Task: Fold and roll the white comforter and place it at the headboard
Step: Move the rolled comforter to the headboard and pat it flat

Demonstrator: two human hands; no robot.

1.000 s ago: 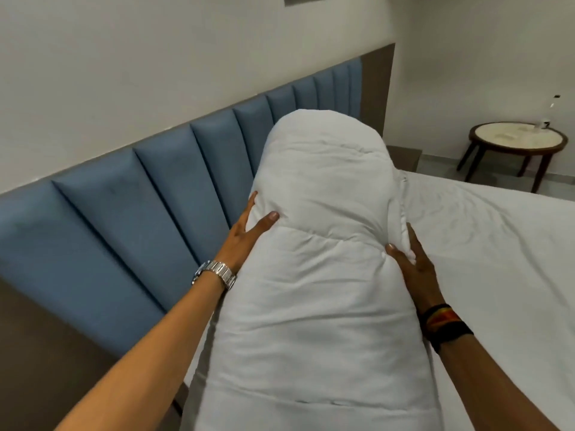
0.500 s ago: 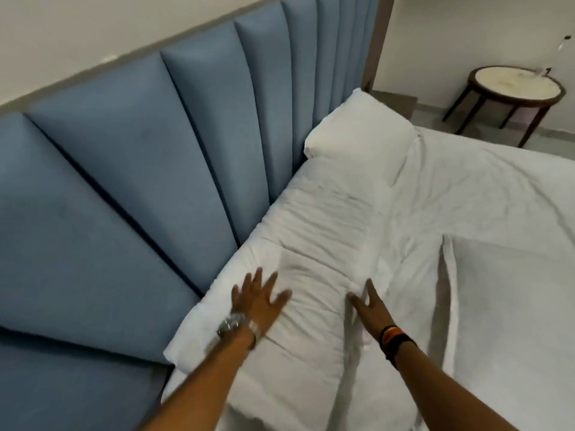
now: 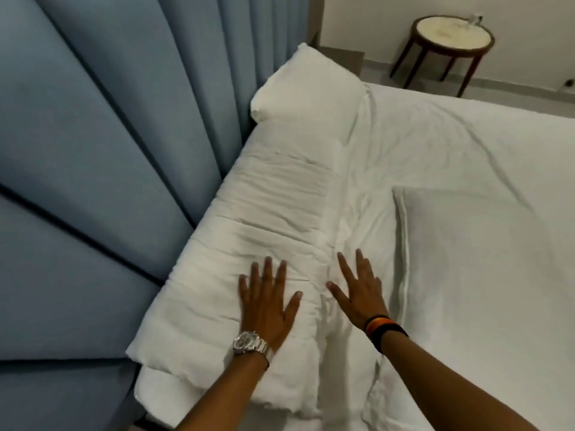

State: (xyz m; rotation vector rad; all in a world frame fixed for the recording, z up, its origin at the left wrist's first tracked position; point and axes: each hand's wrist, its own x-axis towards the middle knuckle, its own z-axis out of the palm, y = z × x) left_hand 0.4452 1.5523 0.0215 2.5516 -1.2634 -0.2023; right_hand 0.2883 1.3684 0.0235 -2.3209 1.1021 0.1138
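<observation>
Left hand: the left hand (image 3: 267, 301), silver watch at the wrist, is laid flat with fingers spread on the rolled white quilted comforter (image 3: 249, 253) — nothing is gripped.
Right hand: the right hand (image 3: 357, 290) is open too, pressed at the roll's inner edge.
Change: a second ago the roll was held upright between both hands; now it is laid along the padded blue headboard (image 3: 93, 150), touching it.
Meaning: placement is judged all but done — only smoothing remains.
Writing: none can be read.
</observation>
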